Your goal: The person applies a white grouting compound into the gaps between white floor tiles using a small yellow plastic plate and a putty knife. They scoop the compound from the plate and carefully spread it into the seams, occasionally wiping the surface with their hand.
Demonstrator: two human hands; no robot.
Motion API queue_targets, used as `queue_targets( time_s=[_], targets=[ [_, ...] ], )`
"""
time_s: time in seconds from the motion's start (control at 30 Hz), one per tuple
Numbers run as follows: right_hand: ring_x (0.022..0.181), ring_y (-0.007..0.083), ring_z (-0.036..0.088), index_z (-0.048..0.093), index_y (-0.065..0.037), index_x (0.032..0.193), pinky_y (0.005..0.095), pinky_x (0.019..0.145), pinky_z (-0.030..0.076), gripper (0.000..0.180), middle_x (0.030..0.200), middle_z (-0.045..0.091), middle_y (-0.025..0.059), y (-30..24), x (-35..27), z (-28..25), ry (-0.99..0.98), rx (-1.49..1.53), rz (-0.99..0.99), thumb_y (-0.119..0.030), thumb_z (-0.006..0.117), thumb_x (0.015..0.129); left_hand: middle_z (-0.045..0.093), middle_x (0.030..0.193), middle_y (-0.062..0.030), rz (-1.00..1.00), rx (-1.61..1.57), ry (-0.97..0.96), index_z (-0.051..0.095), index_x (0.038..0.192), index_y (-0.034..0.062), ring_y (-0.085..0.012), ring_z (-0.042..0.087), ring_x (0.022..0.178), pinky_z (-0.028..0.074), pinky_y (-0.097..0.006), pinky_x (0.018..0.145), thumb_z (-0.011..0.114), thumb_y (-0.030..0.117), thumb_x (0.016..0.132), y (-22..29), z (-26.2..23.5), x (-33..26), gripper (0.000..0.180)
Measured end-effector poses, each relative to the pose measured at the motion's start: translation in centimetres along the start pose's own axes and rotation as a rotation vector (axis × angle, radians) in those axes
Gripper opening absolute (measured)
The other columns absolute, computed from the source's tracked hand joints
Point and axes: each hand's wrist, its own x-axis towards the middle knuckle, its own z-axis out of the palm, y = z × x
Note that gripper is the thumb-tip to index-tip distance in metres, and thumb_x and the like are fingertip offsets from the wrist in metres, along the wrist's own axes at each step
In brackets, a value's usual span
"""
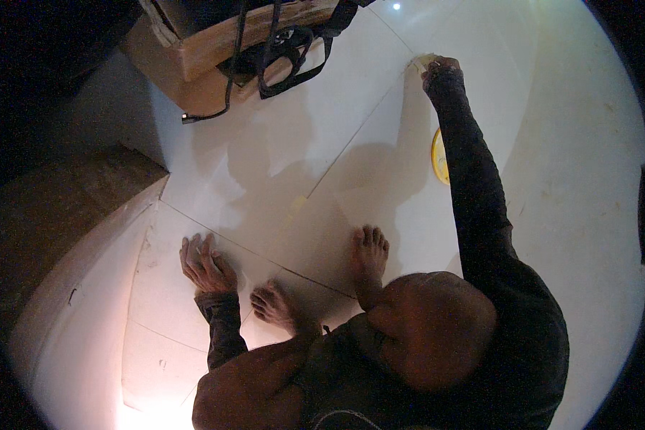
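Observation:
My right hand (443,68) reaches far ahead at the end of an outstretched dark sleeve. Its fingers are closed on a small pale yellow piece (423,62), pressed to the white tiled floor (365,179) beside a tile joint; the kind of piece cannot be made out. Partly hidden behind my right forearm lies a round yellow-rimmed object (439,155), perhaps a lid. My left hand (208,265) rests on the floor at the near left, fingers spread and nothing in them. A faint yellowish patch (298,208) marks the joint between my hands.
At the far left stands a cardboard box (193,61) with black cables and a strap (294,82) hanging over it. A cable end (188,118) dangles near the floor. A raised brown-topped ledge (79,208) runs along the left. My bare feet (370,251) are between my arms.

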Motion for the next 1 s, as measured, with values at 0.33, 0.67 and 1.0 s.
queue_targets(
  time_s=[0.33,0.67,1.0],
  targets=[
    [0.096,0.0377,0.065,0.069,-0.006,0.099,0.0462,0.086,0.054,0.024,0.099,0.067,0.0210,-0.4,1.5,0.1,-0.118,-0.166,-0.118,-0.021,0.061,0.084,0.052,0.135,-0.0173,0.005,0.011,0.004,0.060,0.126,0.0056,-0.0404,0.044,0.131,0.034,-0.053,0.108,0.045,0.014,0.098,0.0,-0.1,0.2,0.032],
    [0.103,0.0359,0.064,0.071,-0.004,0.098,0.0457,0.089,0.052,0.026,0.103,0.068,0.0187,-4.8,1.0,-1.1,-0.226,-0.252,0.024,-0.023,0.057,0.087,0.053,0.137,-0.0186,0.013,0.003,-0.011,0.056,0.129,0.0049,-0.0418,0.044,0.131,0.033,-0.055,0.108,0.042,0.023,0.103,-0.2,0.3,0.5,0.035],
    [0.104,0.0353,0.063,0.070,-0.004,0.095,0.0473,0.083,0.053,0.025,0.099,0.067,0.0179,-5.9,-2.2,-2.7,-0.207,-0.241,-0.038,-0.022,0.054,0.087,0.053,0.137,-0.0159,-0.006,-0.005,-0.006,0.056,0.128,0.0053,-0.0411,0.045,0.131,0.035,-0.055,0.106,0.042,0.024,0.104,-0.1,-0.1,0.0,0.034]
  ],
)
